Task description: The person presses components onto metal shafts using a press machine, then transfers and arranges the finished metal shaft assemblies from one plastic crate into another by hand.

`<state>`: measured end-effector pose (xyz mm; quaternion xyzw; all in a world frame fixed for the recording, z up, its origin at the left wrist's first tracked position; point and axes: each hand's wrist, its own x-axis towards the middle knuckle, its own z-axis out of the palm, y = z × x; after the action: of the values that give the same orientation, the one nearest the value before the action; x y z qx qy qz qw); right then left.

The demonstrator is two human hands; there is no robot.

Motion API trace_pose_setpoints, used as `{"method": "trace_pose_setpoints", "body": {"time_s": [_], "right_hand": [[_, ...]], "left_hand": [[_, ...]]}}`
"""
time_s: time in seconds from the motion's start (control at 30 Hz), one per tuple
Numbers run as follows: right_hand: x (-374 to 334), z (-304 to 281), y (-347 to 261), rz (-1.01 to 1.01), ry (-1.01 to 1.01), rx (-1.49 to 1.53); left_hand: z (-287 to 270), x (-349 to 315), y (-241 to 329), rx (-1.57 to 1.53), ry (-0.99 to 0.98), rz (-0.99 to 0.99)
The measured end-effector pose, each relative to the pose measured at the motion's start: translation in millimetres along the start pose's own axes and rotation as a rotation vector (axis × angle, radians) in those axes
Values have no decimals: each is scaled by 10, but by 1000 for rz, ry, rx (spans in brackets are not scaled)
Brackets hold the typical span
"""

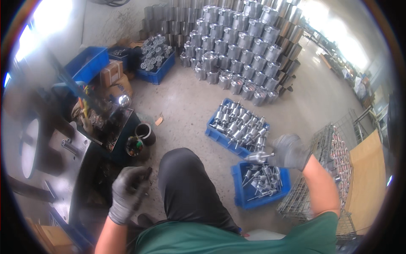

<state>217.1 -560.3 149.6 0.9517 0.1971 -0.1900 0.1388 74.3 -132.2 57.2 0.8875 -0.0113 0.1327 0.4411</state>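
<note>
My right hand (291, 151), in a grey glove, is closed on one end of a silver rotor with a shaft (258, 158). It holds the part above two blue crates. The farther blue crate (228, 142) is heaped with similar shafted rotors (241, 122). Below the held part, the nearer blue crate (249, 202) contains a looser pile of such rotors (264, 180). My left hand (127, 194), also gloved, is beside my knee with its fingers curled. Something dark shows at its fingertips, too unclear to name.
On the left stands a machine with a metal table (63, 169); a dark cup (146, 133) sits beside it. Stacked metal housings (241, 46) rise at the back, near a blue crate of parts (157, 76). A wire basket (304, 186) and cardboard (368, 173) are on the right.
</note>
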Motion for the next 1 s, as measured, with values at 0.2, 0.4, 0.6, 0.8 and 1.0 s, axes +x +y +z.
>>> {"method": "trace_pose_setpoints", "body": {"time_s": [0.2,0.4,0.6,0.8,1.0], "right_hand": [[-534,-662,-737,-394,184,21],[-837,-1017,-844,-757,715,239],[-200,485,-771,-566,657,1258],[-43,977,-1296,-509,-274,2592],[183,1655,-634,-111,128,2521]], "left_hand": [[677,365,1226,69,-278,400],[1092,32,1022,-113,-398,300],[1169,-103,970,-1121,-354,-229],[988,206,1022,-450,-432,-88],[731,403,644,270,-203,348]]}}
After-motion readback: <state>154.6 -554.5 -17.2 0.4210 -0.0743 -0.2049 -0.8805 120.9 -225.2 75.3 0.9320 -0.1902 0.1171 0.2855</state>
